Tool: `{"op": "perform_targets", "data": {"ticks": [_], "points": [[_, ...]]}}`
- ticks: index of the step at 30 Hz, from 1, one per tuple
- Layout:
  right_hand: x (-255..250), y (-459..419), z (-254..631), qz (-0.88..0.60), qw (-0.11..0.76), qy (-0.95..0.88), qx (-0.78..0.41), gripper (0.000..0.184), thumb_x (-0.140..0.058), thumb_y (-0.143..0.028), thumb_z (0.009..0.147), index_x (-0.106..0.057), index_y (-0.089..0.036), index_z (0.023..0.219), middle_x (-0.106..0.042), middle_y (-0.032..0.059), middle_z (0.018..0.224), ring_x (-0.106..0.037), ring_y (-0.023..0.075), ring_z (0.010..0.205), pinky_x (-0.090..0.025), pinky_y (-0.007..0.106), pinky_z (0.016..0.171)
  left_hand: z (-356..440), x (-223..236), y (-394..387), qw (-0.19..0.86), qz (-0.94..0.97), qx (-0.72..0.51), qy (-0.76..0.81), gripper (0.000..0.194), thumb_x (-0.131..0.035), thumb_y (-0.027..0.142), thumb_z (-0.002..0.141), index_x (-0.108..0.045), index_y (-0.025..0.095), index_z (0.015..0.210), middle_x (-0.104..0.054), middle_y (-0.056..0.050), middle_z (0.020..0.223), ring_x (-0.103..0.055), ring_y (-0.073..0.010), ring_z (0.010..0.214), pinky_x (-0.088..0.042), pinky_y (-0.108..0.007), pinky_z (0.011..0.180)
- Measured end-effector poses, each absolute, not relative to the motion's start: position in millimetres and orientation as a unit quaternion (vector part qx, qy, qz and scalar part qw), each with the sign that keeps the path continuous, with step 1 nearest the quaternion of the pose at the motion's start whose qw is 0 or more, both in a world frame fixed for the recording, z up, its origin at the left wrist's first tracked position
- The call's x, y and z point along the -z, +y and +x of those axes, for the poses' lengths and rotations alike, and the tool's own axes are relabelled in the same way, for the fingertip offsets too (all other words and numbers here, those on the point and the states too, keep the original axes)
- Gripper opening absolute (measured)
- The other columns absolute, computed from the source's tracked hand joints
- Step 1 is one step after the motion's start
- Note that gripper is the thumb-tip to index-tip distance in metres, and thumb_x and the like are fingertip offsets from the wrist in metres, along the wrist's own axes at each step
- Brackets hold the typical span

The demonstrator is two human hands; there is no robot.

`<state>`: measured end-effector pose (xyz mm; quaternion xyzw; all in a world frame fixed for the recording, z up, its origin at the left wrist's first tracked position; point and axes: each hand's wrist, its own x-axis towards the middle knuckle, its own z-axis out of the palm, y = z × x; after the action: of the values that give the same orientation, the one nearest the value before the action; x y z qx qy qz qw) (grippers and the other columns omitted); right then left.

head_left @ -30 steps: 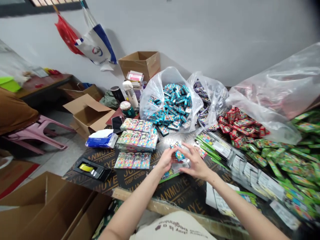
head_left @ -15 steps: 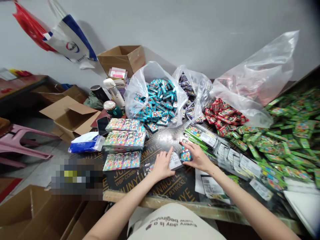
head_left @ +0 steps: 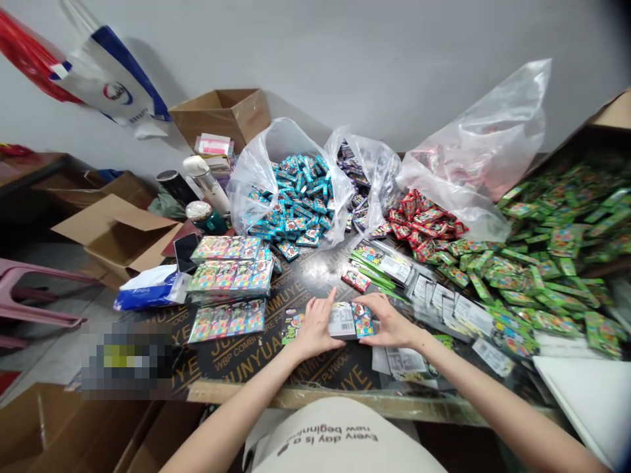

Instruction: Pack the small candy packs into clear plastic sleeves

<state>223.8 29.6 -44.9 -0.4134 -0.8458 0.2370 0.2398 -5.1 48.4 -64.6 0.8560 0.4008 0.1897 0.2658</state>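
My left hand [head_left: 315,327] is closed over a flat printed packet [head_left: 341,320] with a white label, thumb along its near edge and index finger stretched out. Green artwork shows on the packet's left end. My right hand [head_left: 392,322] grips a small blue box [head_left: 362,320] between thumb and fingers, set against the packet's right end. Just beyond that hand, a small red box [head_left: 355,277] lies on the dark tabletop, apart from it. The palm side of my left hand hides the middle of the packet.
Clear-wrapped multi-box packs [head_left: 229,281] are stacked to the left. Plastic bags hold loose blue boxes [head_left: 300,197] and purple boxes [head_left: 352,171]. Heaps of red boxes [head_left: 424,220] and green boxes [head_left: 542,263] extend rightward. Flat green packets [head_left: 384,263] lie beyond my right hand.
My right hand has brought the blue box down level against the packet's end. The red box, formerly by its fingertips, now lies clear of the hand. The view has shifted right.
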Motion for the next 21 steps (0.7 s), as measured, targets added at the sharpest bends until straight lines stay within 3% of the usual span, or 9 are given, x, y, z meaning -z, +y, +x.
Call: {"op": "perform_targets", "data": {"ticks": [5, 10, 16, 21], "points": [[50.6, 24.7, 225.3, -0.422, 0.267, -0.850, -0.166, 0.098, -0.068, -0.055, 0.060, -0.020, -0.020, 0.138, -0.044, 0.0158, 0.131, -0.043, 0.0301, 0.117, -0.024, 0.047, 0.098, -9.2, 60.4, 52.9, 0.294, 0.843, -0.199, 0.405, 0.120, -0.077, 0.037, 0.049, 0.000, 0.023, 0.140, -0.047, -0.008, 0.118, -0.042, -0.0284, 0.109, -0.023, -0.047, 0.100], [54.9, 12.0, 208.9, -0.464, 0.312, -0.811, -0.171, 0.071, -0.048, -0.036, 0.084, -0.008, -0.023, 0.140, -0.054, 0.0120, 0.124, -0.046, 0.0254, 0.118, -0.016, 0.052, 0.102, -12.1, 58.2, 58.3, 0.299, 0.822, -0.219, 0.433, 0.119, -0.076, 0.037, 0.050, 0.001, 0.023, 0.140, -0.047, -0.009, 0.116, -0.043, -0.0286, 0.108, -0.028, -0.046, 0.097], [48.2, 23.2, 194.7, -0.537, 0.411, -0.714, -0.180, 0.065, -0.042, -0.031, 0.087, -0.006, -0.022, 0.140, -0.048, 0.0099, 0.130, -0.037, 0.0218, 0.126, -0.019, 0.047, 0.105, -13.9, 59.1, 60.8, 0.296, 0.781, -0.270, 0.479, 0.111, -0.075, 0.037, 0.053, -0.007, 0.025, 0.139, -0.046, -0.008, 0.115, -0.045, -0.0261, 0.105, -0.033, -0.043, 0.093], [46.5, 30.5, 185.6, -0.521, 0.303, -0.792, -0.097, 0.058, -0.035, -0.029, 0.090, -0.008, -0.019, 0.141, -0.047, 0.0116, 0.131, -0.039, 0.0223, 0.124, -0.012, 0.051, 0.104, -12.3, 62.1, 62.9, 0.267, 0.765, -0.302, 0.502, 0.106, -0.074, 0.035, 0.054, -0.012, 0.024, 0.139, -0.046, -0.008, 0.114, -0.045, -0.0246, 0.105, -0.035, -0.041, 0.092]]}}
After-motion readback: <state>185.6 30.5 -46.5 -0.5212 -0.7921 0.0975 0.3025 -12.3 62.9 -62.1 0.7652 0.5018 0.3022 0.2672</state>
